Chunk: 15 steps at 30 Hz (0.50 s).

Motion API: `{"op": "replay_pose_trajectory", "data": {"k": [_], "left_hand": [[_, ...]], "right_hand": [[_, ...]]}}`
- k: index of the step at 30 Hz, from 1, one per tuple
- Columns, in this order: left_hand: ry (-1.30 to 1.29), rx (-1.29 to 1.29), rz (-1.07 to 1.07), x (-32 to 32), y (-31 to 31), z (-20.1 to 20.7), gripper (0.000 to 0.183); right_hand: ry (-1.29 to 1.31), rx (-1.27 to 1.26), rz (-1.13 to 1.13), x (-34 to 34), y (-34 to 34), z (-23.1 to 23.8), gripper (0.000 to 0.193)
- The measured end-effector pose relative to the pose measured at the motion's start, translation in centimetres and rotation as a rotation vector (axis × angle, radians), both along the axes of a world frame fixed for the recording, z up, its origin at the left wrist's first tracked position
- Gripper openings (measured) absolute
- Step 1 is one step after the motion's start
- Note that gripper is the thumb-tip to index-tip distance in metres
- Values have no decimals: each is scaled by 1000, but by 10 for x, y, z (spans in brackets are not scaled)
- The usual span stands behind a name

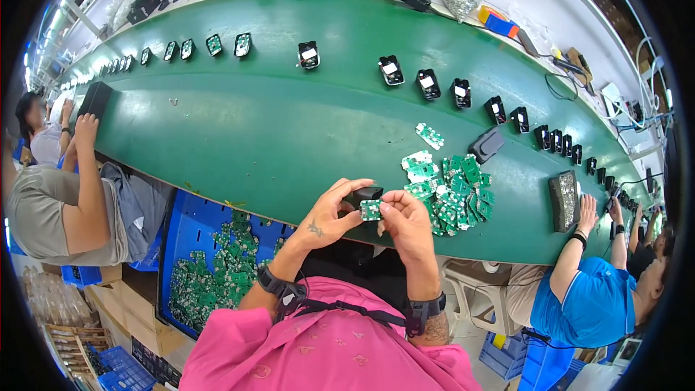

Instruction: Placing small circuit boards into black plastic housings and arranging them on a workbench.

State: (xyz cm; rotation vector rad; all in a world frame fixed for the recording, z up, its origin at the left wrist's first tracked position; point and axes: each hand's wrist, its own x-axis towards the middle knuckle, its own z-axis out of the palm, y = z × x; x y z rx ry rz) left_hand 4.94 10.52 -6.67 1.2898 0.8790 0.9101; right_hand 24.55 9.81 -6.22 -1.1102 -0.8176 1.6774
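Observation:
In my left hand (329,213) is a small black plastic housing (367,193), gripped between thumb and fingers. My right hand (407,219) pinches a green circuit board (371,210) by its right edge, held close against the near side of the housing. Whether the board sits inside the housing or only touches it, I cannot tell. Both hands are above the near edge of the green table. To their right lies a loose heap of green circuit boards (463,199), with a single board (430,135) apart from it. Behind the heap rests a black housing (486,145).
A curved row of black housings (390,70) crosses the green table (275,123). Below its edge, at left, a blue crate (190,230) holds many boards. Co-workers sit at left and right. A box of small metal parts (564,201) stands near the right one's hands.

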Motion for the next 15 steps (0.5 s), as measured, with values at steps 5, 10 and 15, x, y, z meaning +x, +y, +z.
{"op": "replay_pose_trajectory", "data": {"k": [5, 10, 15], "left_hand": [[26, 115, 116, 9, -9, 14, 70], [-171, -134, 224, 6, -23, 18, 74], [-192, -167, 152, 22, -25, 29, 73]], "right_hand": [[140, 19, -15, -13, -9, 10, 14], [161, 66, 12, -23, -12, 14, 14], [-191, 146, -34, -2, -20, 26, 14]]}}
